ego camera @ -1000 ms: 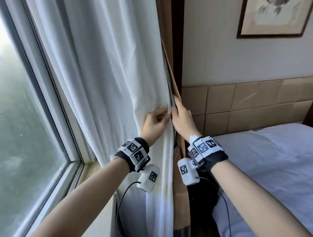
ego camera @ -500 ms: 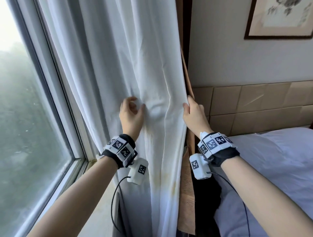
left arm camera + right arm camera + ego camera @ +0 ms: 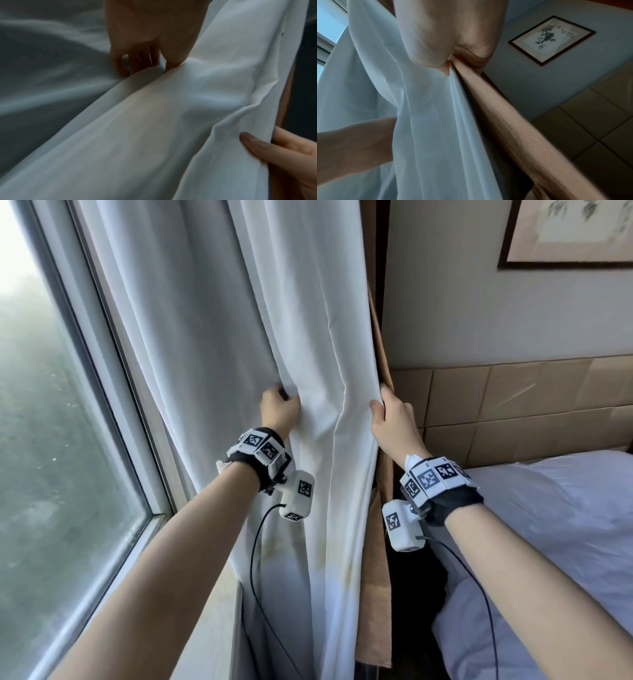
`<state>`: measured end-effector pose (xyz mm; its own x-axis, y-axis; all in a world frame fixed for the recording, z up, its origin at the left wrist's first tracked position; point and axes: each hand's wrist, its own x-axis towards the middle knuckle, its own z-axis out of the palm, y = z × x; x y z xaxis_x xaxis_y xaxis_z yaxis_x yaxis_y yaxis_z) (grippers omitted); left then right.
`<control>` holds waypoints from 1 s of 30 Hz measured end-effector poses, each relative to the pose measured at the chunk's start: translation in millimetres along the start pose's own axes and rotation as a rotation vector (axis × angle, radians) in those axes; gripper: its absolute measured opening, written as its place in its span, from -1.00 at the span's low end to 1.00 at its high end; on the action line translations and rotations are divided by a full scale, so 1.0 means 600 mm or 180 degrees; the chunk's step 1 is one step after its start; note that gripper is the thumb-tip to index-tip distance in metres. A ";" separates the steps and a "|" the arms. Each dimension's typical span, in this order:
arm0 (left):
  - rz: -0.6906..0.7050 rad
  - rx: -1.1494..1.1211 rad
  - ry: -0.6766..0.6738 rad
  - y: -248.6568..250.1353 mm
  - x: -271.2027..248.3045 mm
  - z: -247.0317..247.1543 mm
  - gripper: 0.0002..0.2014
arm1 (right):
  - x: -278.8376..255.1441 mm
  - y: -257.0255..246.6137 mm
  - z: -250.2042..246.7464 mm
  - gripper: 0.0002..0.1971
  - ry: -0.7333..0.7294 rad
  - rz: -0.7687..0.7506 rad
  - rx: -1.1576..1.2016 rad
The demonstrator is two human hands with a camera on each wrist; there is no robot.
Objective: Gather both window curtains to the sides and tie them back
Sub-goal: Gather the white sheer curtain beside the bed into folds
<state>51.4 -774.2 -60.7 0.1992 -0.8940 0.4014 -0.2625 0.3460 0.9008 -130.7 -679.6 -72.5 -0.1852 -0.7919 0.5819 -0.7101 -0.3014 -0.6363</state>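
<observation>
Right now I have both hands on the white curtain [image 3: 274, 344], which hangs between the window [image 3: 51, 440] beyond my left wrist and the wall corner just past my right. My left hand [image 3: 279, 409] has its fingers curled into a fold of the cloth, bunching it. My right hand [image 3: 390, 422] pinches the curtain's edge between thumb and fingers, with the tan curtain [image 3: 376, 594] just behind that edge.

To do this gathering well, I judge the left hand should sweep its fold toward the right hand, stacking pleats evenly, while the right keeps the edge steady against the corner. I would take in cloth fold by fold, not in one pull, so nothing slips out below the grip. I see no tie-back in any view, so I would need to find one near the right hand before letting go.

From the left wrist, I can see the fingers [image 3: 137, 59] dug into the fabric and the right thumb [image 3: 254, 140] lying on the front of the hem, which the head camera only hints at. From the right wrist, the white edge and the tan curtain [image 3: 513, 121] run pressed together out of my grip, and the framed picture [image 3: 551, 39] shows whole, where the head view cuts it off.
</observation>
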 end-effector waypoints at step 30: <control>0.1997 0.0638 -0.0840 0.057 -0.167 -0.006 -0.73 | -0.017 -0.062 -0.005 -0.70 -0.0444 -0.0037 0.0039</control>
<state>25.5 -671.7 -69.4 -0.2751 -0.5911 0.7582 -0.4265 0.7818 0.4548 -104.5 -658.5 -53.4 -0.0802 -0.8542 0.5137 -0.7032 -0.3168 -0.6365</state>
